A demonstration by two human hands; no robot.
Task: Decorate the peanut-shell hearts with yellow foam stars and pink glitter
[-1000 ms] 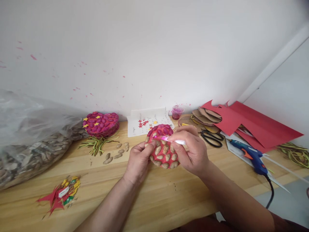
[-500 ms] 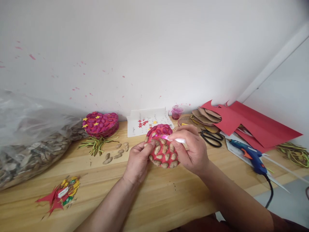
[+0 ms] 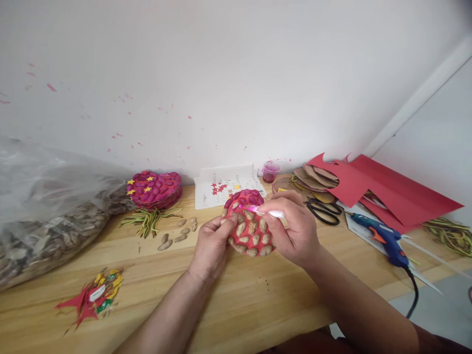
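A round red disc (image 3: 248,232) covered with peanuts is held up by my left hand (image 3: 214,241), its thumb on the face at the left edge. Peanuts along the disc's upper edge are painted magenta; the lower ones are bare tan. My right hand (image 3: 293,228) pinches a white-handled paintbrush (image 3: 275,213), whose pink tip touches the disc among the upper peanuts. A clear cup of magenta paint (image 3: 271,172) stands behind the disc against the wall. Several loose peanuts (image 3: 180,238) lie on the wooden table left of my left hand.
At left sit a large plastic bag of peanuts (image 3: 62,231), stacked magenta discs (image 3: 157,189) and paper scraps (image 3: 96,297). White paper with stars (image 3: 210,196) lies at the back. Scissors (image 3: 324,211), a blue glue gun (image 3: 383,236), brown discs (image 3: 313,177) and red card (image 3: 409,191) lie right.
Both hands, the disc and the brush stay almost where they were. The whole view has shifted by only a few pixels.
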